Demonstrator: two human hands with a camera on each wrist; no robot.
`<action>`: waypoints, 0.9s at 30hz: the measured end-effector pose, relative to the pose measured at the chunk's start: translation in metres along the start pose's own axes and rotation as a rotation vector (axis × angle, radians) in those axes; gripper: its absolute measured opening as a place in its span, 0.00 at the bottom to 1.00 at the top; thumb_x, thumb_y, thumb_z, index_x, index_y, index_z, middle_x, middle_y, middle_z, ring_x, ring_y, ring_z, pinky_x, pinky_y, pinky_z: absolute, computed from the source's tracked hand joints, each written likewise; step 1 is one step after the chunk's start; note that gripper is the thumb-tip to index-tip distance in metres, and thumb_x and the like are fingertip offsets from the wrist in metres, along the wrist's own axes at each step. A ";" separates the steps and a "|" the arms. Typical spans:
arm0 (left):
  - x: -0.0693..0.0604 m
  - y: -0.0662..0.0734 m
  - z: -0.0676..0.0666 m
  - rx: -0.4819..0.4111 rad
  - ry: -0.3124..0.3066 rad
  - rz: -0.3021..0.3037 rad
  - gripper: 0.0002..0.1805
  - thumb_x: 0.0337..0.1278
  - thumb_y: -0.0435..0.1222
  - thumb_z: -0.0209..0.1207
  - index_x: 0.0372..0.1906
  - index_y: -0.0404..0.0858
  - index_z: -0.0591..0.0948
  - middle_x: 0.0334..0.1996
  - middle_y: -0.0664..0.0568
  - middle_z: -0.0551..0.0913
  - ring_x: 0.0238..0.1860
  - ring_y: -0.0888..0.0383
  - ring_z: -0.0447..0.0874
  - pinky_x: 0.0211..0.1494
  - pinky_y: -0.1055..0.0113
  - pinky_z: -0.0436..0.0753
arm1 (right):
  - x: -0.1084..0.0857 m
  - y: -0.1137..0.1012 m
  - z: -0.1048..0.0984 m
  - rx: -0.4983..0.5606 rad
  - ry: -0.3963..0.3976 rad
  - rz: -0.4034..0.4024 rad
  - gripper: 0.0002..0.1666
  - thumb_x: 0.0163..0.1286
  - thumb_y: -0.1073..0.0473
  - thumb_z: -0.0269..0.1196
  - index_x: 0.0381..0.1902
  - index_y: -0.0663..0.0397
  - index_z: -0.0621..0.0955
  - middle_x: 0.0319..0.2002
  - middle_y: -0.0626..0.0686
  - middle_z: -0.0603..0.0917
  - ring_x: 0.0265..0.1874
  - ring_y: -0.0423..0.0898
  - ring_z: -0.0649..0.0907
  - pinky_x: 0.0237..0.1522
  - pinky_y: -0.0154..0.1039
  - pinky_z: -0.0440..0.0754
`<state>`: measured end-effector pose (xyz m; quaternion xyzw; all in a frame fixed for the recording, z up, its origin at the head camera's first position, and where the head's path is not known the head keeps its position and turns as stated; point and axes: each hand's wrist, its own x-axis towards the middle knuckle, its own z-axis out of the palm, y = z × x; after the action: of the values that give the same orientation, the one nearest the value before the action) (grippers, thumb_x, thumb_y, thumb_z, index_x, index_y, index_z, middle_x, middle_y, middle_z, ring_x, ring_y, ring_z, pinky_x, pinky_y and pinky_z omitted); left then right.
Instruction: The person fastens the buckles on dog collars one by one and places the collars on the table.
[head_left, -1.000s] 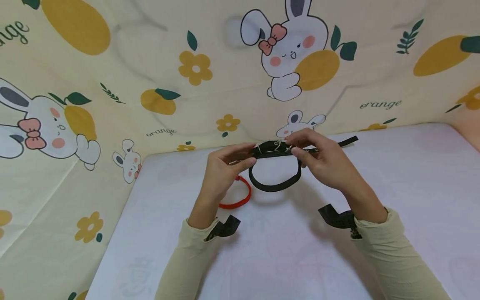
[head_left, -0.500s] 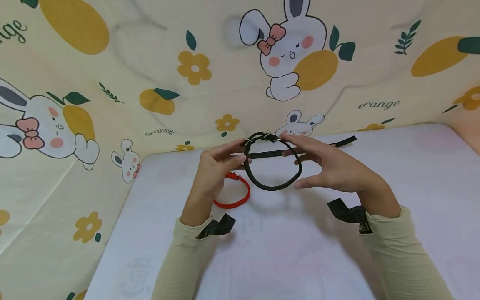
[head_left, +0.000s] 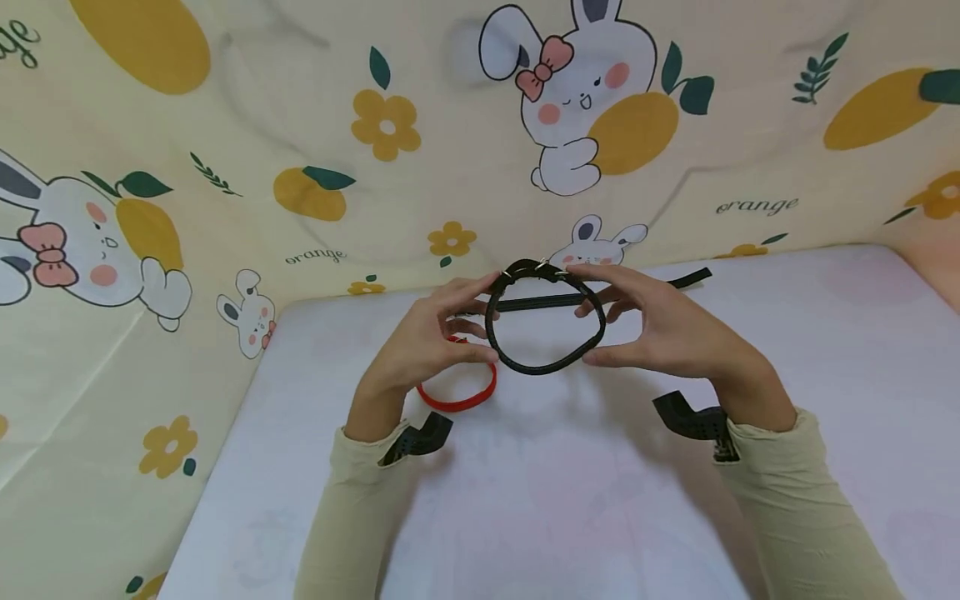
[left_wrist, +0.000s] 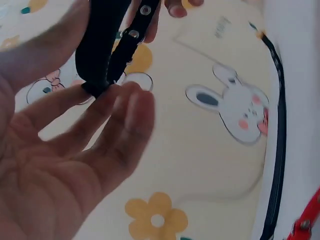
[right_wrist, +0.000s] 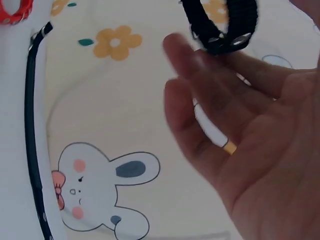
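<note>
Both hands hold up a round black buckled strap [head_left: 542,369] in the head view, one at each side. The left hand [head_left: 423,337] has its thumb at the lower left of the loop and a fingertip at the upper left. Opposite it, the right hand [head_left: 671,325] touches the top right with a fingertip and the lower right with its thumb. Metal eyelets show on the strap [left_wrist: 132,34] in the left wrist view. Its buckle part [right_wrist: 215,42] rests by the right fingers in the right wrist view.
A straight black strap [head_left: 540,302] lies along the table's back edge, behind the loop. A red buckled loop [head_left: 457,406] lies on the white table [head_left: 510,500], partly behind the left hand. A patterned cloth [head_left: 420,192] rises at the back and left.
The black loop has turned from edge-on to facing the camera. Both hands have moved from its top to its sides, and the left thumb has dropped to the loop's lower left.
</note>
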<state>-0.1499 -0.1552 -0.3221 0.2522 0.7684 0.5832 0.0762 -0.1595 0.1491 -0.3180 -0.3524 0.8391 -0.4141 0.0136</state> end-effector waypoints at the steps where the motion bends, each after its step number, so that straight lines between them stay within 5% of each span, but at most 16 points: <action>1: 0.001 -0.001 -0.001 0.059 -0.010 0.020 0.49 0.42 0.22 0.73 0.74 0.41 0.66 0.62 0.44 0.73 0.59 0.48 0.79 0.54 0.62 0.85 | 0.001 0.001 0.000 -0.021 -0.004 0.020 0.56 0.52 0.57 0.79 0.75 0.35 0.64 0.66 0.44 0.74 0.49 0.37 0.83 0.49 0.31 0.77; 4: 0.007 -0.007 0.000 0.234 -0.009 0.031 0.51 0.40 0.26 0.76 0.75 0.41 0.65 0.62 0.46 0.74 0.57 0.50 0.79 0.55 0.60 0.84 | 0.007 0.003 0.002 -0.063 -0.031 0.081 0.57 0.52 0.55 0.79 0.76 0.39 0.63 0.72 0.48 0.69 0.53 0.42 0.82 0.51 0.37 0.78; 8: 0.012 -0.019 0.003 0.387 -0.005 -0.045 0.48 0.43 0.31 0.76 0.74 0.42 0.67 0.62 0.48 0.79 0.56 0.54 0.81 0.58 0.59 0.83 | 0.011 0.008 0.007 -0.106 -0.093 0.187 0.56 0.53 0.52 0.78 0.76 0.44 0.63 0.68 0.51 0.74 0.60 0.48 0.80 0.57 0.49 0.77; 13: 0.017 -0.032 0.010 0.451 -0.040 -0.143 0.44 0.48 0.35 0.75 0.73 0.43 0.69 0.65 0.52 0.79 0.59 0.54 0.80 0.60 0.59 0.81 | 0.010 0.018 0.014 -0.177 -0.152 0.261 0.52 0.52 0.50 0.78 0.72 0.47 0.66 0.66 0.53 0.76 0.63 0.52 0.77 0.61 0.56 0.74; 20: 0.023 -0.048 0.014 0.516 -0.035 -0.204 0.45 0.42 0.37 0.77 0.71 0.43 0.71 0.63 0.51 0.79 0.59 0.52 0.81 0.52 0.61 0.84 | 0.014 0.034 0.028 -0.175 -0.174 0.254 0.51 0.51 0.57 0.79 0.70 0.56 0.67 0.66 0.57 0.74 0.62 0.54 0.76 0.63 0.56 0.73; 27: 0.023 -0.063 0.020 0.592 -0.103 -0.249 0.45 0.39 0.39 0.79 0.69 0.42 0.74 0.59 0.49 0.83 0.58 0.51 0.80 0.58 0.59 0.81 | 0.012 0.045 0.043 -0.155 -0.214 0.283 0.52 0.47 0.59 0.81 0.67 0.60 0.69 0.63 0.58 0.76 0.60 0.55 0.77 0.62 0.55 0.73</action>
<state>-0.1802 -0.1390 -0.3834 0.1967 0.9248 0.3071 0.1088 -0.1809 0.1306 -0.3750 -0.2727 0.9035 -0.3025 0.1336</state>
